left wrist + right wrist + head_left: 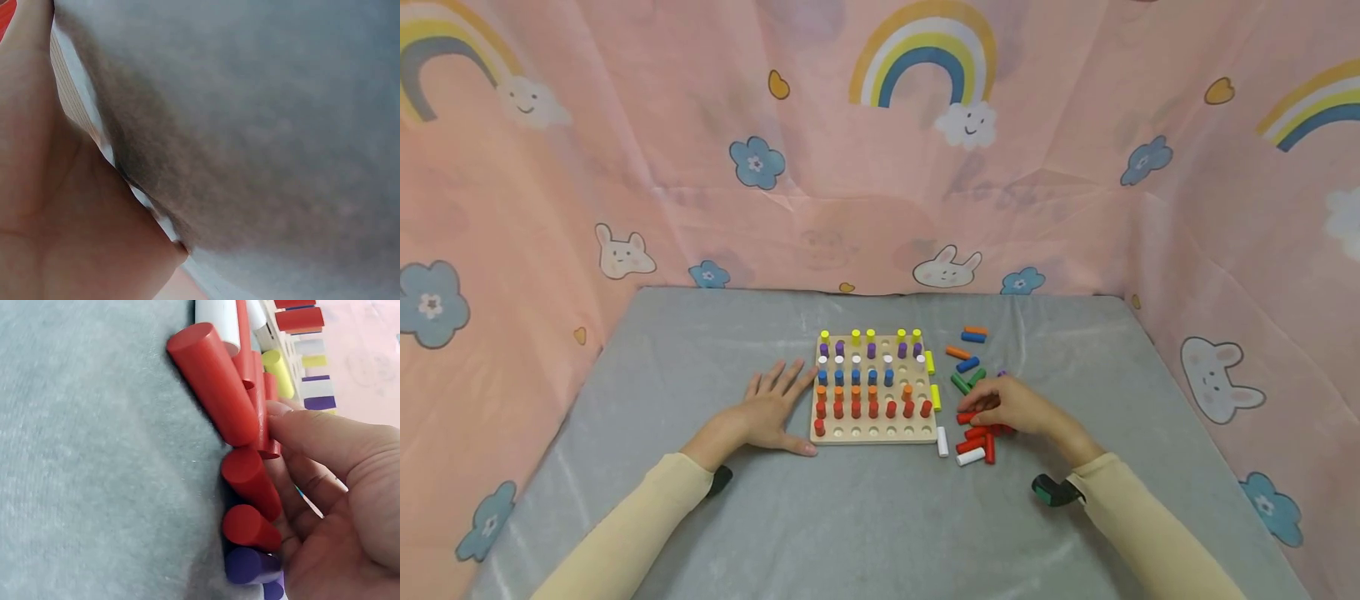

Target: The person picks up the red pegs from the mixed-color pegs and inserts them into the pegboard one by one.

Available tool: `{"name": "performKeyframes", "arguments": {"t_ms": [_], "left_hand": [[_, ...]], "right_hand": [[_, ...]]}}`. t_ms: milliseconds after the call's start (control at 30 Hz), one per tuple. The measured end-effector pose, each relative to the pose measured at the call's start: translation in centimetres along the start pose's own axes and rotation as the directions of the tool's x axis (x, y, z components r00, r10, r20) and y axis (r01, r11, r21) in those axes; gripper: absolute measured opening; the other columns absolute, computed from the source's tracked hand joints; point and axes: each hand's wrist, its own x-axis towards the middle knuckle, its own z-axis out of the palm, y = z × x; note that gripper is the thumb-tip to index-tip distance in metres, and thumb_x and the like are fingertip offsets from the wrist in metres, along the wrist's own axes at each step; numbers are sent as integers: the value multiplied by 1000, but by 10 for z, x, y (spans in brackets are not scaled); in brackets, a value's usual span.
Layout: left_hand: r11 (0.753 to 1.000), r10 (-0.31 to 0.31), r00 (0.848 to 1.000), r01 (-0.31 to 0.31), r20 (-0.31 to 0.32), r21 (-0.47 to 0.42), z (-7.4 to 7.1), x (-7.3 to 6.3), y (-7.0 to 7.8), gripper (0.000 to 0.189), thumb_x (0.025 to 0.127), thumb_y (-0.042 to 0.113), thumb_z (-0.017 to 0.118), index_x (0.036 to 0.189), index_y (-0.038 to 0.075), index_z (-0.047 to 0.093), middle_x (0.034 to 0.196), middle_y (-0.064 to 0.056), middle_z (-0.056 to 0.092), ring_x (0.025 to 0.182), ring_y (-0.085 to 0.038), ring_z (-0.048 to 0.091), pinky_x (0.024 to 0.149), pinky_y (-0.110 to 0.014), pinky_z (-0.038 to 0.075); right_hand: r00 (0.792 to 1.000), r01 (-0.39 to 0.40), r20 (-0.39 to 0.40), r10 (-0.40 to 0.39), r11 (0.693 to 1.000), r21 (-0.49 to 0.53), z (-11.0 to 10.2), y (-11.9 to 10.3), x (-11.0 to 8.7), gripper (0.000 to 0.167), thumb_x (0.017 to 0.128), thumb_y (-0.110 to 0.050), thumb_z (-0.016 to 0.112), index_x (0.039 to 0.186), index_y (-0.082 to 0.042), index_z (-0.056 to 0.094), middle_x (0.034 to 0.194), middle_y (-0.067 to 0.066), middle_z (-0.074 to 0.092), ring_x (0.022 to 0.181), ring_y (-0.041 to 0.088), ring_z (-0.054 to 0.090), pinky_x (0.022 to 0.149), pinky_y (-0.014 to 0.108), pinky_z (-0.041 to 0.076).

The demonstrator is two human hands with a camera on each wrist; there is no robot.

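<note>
A wooden pegboard [847, 437] stands on the table with rows of yellow, purple, white, blue, orange and red pegs upright in it. Its front row has a single red peg [819, 427] at the left end. My left hand [766, 417] lies with fingers spread at the board's left side, thumb by the near corner. To the right of the board, my right hand [1018, 406] pinches a red peg [966, 417] between thumb and fingers, above a loose pile. The right wrist view shows the thumb on that peg and more red pegs [212, 384] beside it.
Loose orange, blue and green pegs [960, 383] lie behind the right hand. Two yellow pegs [936, 397] and a white peg [942, 442] lie along the board's right edge. Another white peg [971, 457] lies in front of the pile. A pink curtain [880, 208] surrounds the grey-covered table [850, 525].
</note>
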Motion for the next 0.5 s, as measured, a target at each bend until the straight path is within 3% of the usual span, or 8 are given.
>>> {"name": "performKeyframes", "arguments": {"t_ms": [500], "left_hand": [[1000,4,1000,-4,2,-8,0,0,-1,128,70,76,71,161,20,1,168,-16,-1,154,-47,-1,116,-74,6]], "right_hand": [[1000,-5,-2,5,1000,2,4,3,4,18,85,-17,77,104,-15,77,99,5,69,84,14,54,72,21,48]]}}
